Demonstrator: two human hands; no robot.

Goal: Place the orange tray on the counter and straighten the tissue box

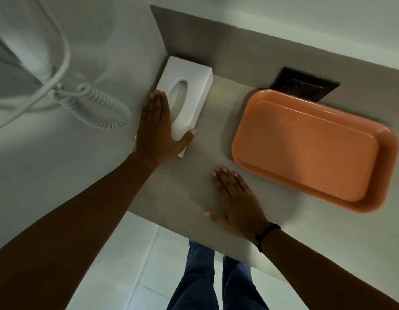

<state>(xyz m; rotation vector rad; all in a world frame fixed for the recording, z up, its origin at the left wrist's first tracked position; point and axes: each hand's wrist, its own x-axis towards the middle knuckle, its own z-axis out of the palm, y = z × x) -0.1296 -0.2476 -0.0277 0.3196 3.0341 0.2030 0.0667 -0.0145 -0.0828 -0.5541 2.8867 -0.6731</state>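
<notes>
Left hand [157,128] lies flat on the white tissue box [183,104], fingers together along its left top edge, thumb spread across the near end; no pinch. Box sits on the grey counter [207,135] against the wall, its long axis angled. Right hand [235,202] rests palm down, fingers spread, on bare counter, holding nothing. Orange tray [312,151] lies flat on the counter just beyond and right of the right hand, not touching it, partly covering a dark wall socket [306,85]. White coiled cord [97,108] hangs left of the left hand.

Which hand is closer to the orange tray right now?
Right. The right hand lies flat on the counter just beside the orange tray, not touching; the left hand rests on the tissue box.
</notes>
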